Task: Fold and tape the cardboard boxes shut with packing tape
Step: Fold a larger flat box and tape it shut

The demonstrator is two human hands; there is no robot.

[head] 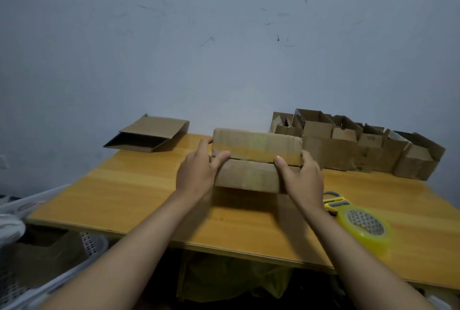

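Left hand (199, 172) and right hand (302, 176) grip taped corrugated box (251, 160) ends, thumbs on top, glossy wooden bench (129, 192)

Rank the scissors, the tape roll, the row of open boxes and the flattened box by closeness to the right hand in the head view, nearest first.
From the right hand:
1. Scissors, just right of the wrist.
2. Tape roll, near right table edge.
3. Row of open boxes, back right; close to the roll's rank.
4. Flattened box, far back left.

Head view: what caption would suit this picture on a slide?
Both hands, left and right, hold a box closed on the table; tape roll and scissors wait nearby.
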